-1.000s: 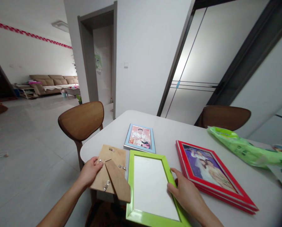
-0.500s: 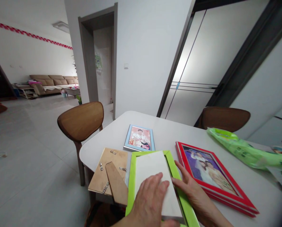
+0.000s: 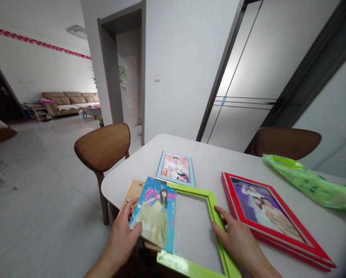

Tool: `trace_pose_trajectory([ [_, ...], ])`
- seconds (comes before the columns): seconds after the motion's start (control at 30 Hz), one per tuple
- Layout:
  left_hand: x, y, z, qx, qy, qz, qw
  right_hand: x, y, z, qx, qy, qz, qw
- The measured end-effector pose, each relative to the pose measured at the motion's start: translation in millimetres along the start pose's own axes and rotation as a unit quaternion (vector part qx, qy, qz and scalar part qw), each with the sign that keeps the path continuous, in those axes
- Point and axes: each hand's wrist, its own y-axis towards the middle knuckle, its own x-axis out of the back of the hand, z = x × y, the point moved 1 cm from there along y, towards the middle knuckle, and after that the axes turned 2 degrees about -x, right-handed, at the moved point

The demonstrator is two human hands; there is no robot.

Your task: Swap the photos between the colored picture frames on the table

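My left hand is closed on a colour photo print of a figure in a pale dress, held picture side up over the left edge of a lime green picture frame. The frame lies flat on the white table with its glass bare. My right hand rests on the frame's right rail, fingers spread flat. A brown backing board with metal clips lies under the photo at the table's left edge.
A small blue framed photo lies behind the green frame. A red framed photo lies to the right, on another red frame. A green plastic bag sits far right. Two wooden chairs stand at the table.
My left hand left the backing board, reached onto the white sheet in the green frame, lifted it out and turned it over to the left, showing its picture side. My right hand stayed on the frame.
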Motion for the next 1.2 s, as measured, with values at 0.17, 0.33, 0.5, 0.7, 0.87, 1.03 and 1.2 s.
trace_pose_trajectory([
  [0.17,-1.4,-6,17,-0.045,0.132,0.04,0.989,0,-2,4,0.023,-0.06,0.001,0.998],
  [0.33,0.5,-8,21,-0.087,0.243,0.041,0.965,0,-4,6,0.049,-0.09,-0.023,0.994],
  [0.5,-3.4,-11,9,-0.121,0.262,0.057,0.956,-8,-6,38,0.103,0.069,-0.086,0.989],
  [0.7,-34.5,-20,-7,-0.195,0.227,0.167,0.939,-38,0,91,-0.051,0.48,0.124,0.867],
  [0.87,-41.7,-8,-10,-0.293,0.147,0.067,0.942,-12,-6,119,-0.028,0.633,0.182,0.752],
  [1.03,-39.1,3,-45,-0.186,-0.151,-0.073,0.968,6,-16,119,-0.052,0.652,0.077,0.753],
  [1.2,-60.7,-4,-67,0.064,-0.446,-0.031,0.892,-12,-15,86,-0.137,0.702,0.068,0.696],
])
